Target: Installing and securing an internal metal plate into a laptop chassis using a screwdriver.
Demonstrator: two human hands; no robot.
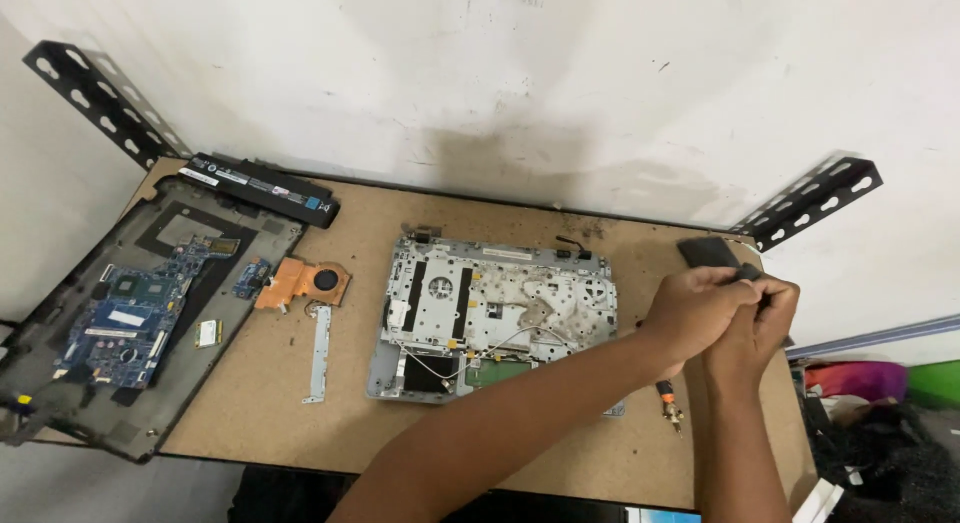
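Observation:
My left hand [692,308] and my right hand [762,315] are pressed together over the right side of the brown table [350,383], both closed around a small dark part [748,273] that barely shows between the fingers. A flat black piece [706,251] lies on the table just behind them. Left of my hands sits an opened silver laptop chassis [500,308] with loose wires across it. A small orange-handled screwdriver [668,400] lies on the table under my left forearm.
At the left a black laptop base [60,383] holds a blue circuit board [130,313]. A black battery [262,189], a copper heatsink with fan [303,282] and a grey metal strip [318,353] lie nearby. Black perforated brackets [815,201] are fixed to the wall.

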